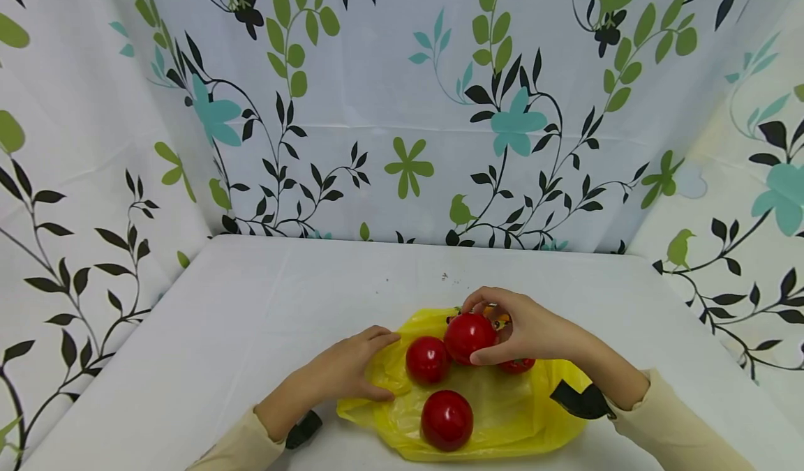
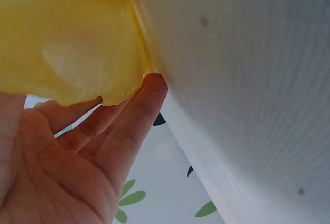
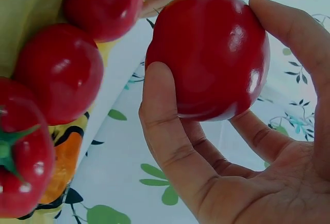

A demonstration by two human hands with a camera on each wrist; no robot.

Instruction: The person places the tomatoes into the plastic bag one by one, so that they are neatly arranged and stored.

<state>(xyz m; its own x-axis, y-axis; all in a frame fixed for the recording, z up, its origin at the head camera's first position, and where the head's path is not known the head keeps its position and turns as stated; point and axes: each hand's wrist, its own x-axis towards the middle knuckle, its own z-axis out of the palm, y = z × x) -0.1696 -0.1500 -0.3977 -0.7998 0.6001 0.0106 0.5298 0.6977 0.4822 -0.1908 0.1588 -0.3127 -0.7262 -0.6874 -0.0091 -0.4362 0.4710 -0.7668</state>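
Note:
My right hand [image 1: 530,328] grips a shiny red tomato [image 3: 209,53] between thumb and fingers, above a spread yellow plastic bag [image 1: 502,415]. One red tomato [image 1: 428,361] rests on the bag just left of the held one, and another tomato [image 1: 447,420] lies nearer the front. Partly hidden below my right hand is a tomato [image 1: 517,365]; the right wrist view shows a tomato with a green calyx [image 3: 20,152]. At the bag's left edge my left hand [image 1: 352,366] has thumb and fingers spread apart. Its fingertips touch the yellow plastic in the left wrist view.
The white tabletop [image 1: 301,282] extends around the bag. Patterned curtains [image 1: 377,108] with leaves, flowers and birds hang at the back and both sides. Each wrist wears a black strap [image 1: 584,400]. An orange and black print [image 3: 64,157] shows on the bag.

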